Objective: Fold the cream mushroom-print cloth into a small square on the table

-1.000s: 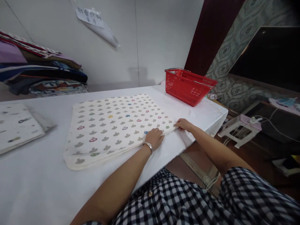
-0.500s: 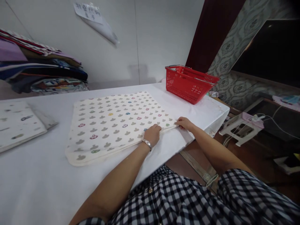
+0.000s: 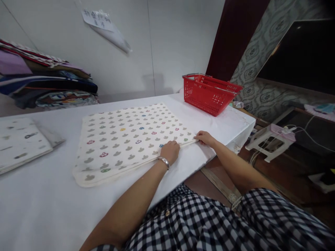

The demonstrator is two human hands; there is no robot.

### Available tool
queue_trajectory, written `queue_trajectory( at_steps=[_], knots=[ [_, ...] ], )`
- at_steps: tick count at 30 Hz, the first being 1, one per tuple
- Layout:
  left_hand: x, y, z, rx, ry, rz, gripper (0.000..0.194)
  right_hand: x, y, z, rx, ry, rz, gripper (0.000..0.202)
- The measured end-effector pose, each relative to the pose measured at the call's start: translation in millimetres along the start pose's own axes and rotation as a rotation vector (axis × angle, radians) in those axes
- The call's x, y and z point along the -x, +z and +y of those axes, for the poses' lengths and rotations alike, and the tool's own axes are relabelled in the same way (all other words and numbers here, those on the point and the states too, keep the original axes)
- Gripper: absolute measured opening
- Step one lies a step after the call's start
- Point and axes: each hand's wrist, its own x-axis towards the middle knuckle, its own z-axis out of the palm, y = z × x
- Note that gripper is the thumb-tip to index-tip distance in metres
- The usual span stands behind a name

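Observation:
A cream cloth with grey and coloured mushroom-like prints lies folded in layers, flat on the white-covered table. My left hand, with a silver bracelet at the wrist, has its fingers curled on the cloth's near edge. At the near right corner, my right hand pinches the layered edge between thumb and fingers. The cloth's left end, with a rounded near corner, lies free of both hands.
A red basket stands at the table's back right. Another printed cloth lies at the left edge. Behind it is a stack of folded fabrics. A white stool with cables is on the floor at right.
The view has shifted slightly. Both hands keep nearly the same places on the cloth's near edge, and the cloth lies as before.

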Motion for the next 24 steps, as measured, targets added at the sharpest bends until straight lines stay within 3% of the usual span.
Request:
queue_trajectory(
  at_steps=[8, 24],
  knots=[
    [-3.8, 11.5, -2.4, -0.138, 0.052, 0.044, 0.023, -5.9, -1.1, 7.4, -0.006, -0.008, -0.007, 0.019],
    [-4.7, 12.7, -4.0, -0.089, 0.067, 0.012, 0.024, -1.9, 1.5, 1.9, -0.022, -0.006, 0.001, 0.018]
  ],
)
